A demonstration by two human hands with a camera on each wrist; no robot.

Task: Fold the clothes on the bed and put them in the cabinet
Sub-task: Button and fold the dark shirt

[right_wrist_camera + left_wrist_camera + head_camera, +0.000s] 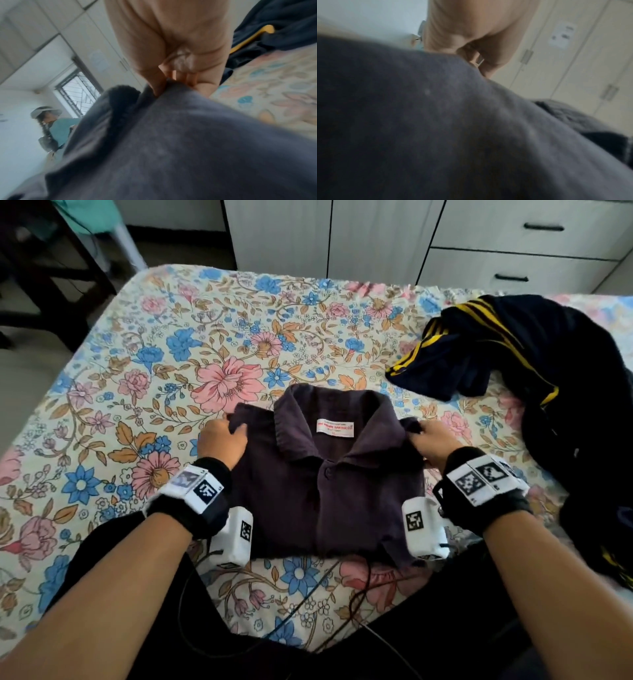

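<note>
A folded purple shirt [329, 481] is seen on the floral bed [144, 364] in the head view, its shoulders pinched by the left hand [221, 440] and right hand [433, 441]. A dark striped garment [513, 347] lies nearby. A second person [56, 128] is shown only by the right wrist view.

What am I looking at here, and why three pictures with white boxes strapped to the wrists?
No machine: a person folds laundry, filmed by a head camera and one camera on each wrist, the white boxes. In the head view the left hand and right hand each pinch a shoulder of a folded dark purple polo shirt on a floral bedsheet. A navy garment with yellow stripes lies unfolded to the right. The cabinet stands beyond. The wrist views show each grip close up.
</note>
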